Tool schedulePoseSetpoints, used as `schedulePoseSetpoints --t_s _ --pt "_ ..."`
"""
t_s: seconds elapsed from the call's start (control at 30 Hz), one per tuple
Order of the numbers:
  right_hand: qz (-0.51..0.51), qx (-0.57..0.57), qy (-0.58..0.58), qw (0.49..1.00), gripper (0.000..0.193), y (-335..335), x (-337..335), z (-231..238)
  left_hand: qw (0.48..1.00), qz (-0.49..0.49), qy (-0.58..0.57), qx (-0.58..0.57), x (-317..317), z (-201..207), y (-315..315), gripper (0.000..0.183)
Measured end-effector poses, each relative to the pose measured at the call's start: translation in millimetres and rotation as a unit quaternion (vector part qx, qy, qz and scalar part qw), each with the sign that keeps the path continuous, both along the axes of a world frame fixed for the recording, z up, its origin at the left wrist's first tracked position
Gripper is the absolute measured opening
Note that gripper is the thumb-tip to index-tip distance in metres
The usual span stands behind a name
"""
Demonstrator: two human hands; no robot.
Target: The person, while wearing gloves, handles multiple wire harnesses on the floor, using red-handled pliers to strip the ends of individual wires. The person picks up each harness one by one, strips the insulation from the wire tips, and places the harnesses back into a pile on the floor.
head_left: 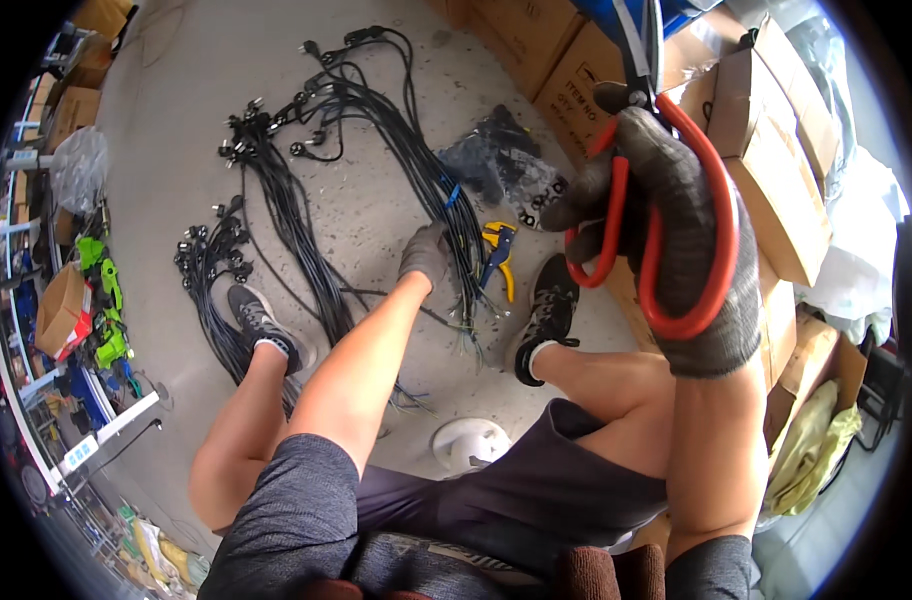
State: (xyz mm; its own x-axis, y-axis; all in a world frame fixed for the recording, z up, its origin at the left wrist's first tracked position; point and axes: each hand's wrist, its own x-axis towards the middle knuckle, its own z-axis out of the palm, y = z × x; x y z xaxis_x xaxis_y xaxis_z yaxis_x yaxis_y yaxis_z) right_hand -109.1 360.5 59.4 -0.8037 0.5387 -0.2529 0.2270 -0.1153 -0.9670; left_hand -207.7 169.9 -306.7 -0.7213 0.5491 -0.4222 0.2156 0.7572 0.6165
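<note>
Head view: dark-gloved right hand [684, 190], two o'clock, grips upraised red-looped metal scissors [728, 230], perhaps for clearance; dark-gloved left hand [425, 254], its closure unclear, seemingly steadies the blue-tied black cable bundle [421, 155] at twelve.

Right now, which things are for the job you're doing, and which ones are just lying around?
Seems part of the job:
red-handled scissors, in the right hand
black cable bundle, next to the left hand
blue-and-yellow pliers, probably, being close to that bundle

Seems just lying about:
cardboard boxes, at the right
clear plastic bag, at the left
</note>
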Motion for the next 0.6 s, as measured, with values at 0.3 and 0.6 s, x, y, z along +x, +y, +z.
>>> schedulePoseSetpoints --t_s 0.3,0.6 --pt "0.009 0.127 -0.019 0.992 0.053 13.9 4.9 -3.0 0.918 -0.315 0.188 -0.154 -46.6 -24.2 46.3 0.032" --pt "-0.011 -0.033 -0.055 0.998 0.057 11.9 -6.9 9.3 0.779 -0.561 0.239 -0.145 -41.3 2.5 40.3 0.027"
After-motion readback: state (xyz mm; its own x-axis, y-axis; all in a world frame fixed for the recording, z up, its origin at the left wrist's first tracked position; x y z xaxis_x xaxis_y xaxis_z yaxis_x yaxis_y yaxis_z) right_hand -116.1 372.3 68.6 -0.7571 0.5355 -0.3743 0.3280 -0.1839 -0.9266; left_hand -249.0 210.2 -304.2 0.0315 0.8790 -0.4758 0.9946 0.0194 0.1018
